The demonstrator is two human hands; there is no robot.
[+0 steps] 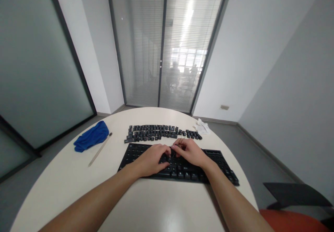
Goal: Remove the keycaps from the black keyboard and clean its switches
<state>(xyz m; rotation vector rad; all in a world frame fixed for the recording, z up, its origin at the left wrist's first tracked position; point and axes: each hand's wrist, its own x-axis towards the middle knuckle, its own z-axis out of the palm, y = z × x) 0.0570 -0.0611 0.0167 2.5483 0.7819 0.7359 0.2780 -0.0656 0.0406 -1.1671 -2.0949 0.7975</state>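
A black keyboard (159, 175) lies on the table, with many of its keycaps off on the left and middle and others still on toward the front and right. My left hand (153, 158) rests over its middle, fingers curled and thumb apart from them, and nothing plain to see in the grip. Close beside it, my right hand (190, 151) pinches a small dark tool, with thin wire-like ends (182, 140) showing above the fingers; its exact kind is unclear. Behind the keyboard, loose black keycaps (150, 133) are laid out in rows.
A blue cloth (91, 137) and a thin brush (100, 149) with a pale handle lie on the left of the round white table (135, 204). Crumpled white tissue (202, 126) sits at the back right. A red chair (289, 221) with a black part stands at the lower right.
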